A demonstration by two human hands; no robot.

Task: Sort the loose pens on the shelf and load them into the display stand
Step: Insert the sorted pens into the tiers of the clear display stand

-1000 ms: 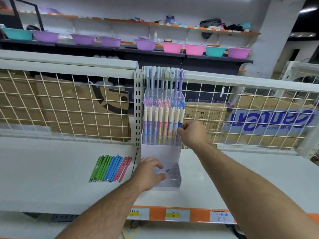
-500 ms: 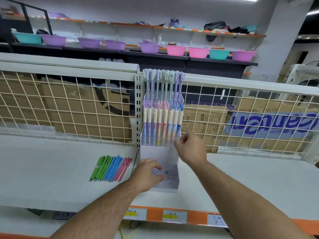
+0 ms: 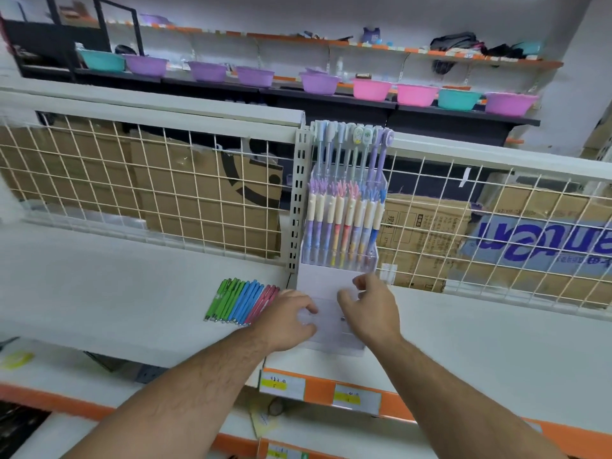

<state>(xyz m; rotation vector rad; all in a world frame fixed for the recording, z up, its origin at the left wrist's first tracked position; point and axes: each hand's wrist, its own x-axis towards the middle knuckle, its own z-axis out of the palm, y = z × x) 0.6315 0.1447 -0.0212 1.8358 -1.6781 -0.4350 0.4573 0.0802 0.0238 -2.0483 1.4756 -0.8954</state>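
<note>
Head view: both forearms reach forward to the display stand point(image 3: 331, 282) on the shelf point(image 3: 99, 293). The left hand point(image 3: 291, 318) curls its grip round the stand's clear lower tier. The right hand point(image 3: 369, 313) hangs bent-fingered over that tier; whether its grip holds anything cannot be told. The loose pens point(image 3: 241, 301) lie just left of the stand.

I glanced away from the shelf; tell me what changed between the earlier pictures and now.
The right hand came down from the standing pens in the middle row of the display stand to its front tier, beside the left hand; it holds nothing visible. The left hand stayed on that tier, and the loose pens lie unmoved on the shelf.
</note>
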